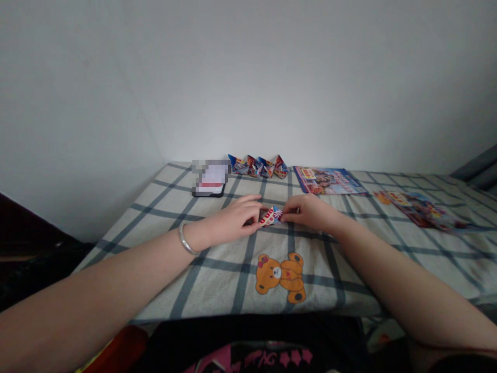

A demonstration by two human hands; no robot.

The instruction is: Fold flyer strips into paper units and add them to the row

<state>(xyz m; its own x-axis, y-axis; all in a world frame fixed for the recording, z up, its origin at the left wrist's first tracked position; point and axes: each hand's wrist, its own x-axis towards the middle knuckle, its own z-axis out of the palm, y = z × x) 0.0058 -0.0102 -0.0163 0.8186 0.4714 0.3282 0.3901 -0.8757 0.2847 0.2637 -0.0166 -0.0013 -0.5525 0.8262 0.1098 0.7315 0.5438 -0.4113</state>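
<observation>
Left hand (236, 220) and right hand (310, 211) pinch folded paper (272, 216) at opposite ends; red lettering unreadable. Leaflet (330, 181) beyond right hand: yellow label, text too small.

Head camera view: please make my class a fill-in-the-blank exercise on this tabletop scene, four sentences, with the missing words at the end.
1. The left hand and right hand both touch a small folded piece of printed ____.
2. A bangle circles the ____ wrist.
3. The row of folded shapes sits to the ____ of the phone.
4. The bear printed on the tablecloth is mainly ____ in colour.

Missing words: paper; left; right; orange.
</observation>
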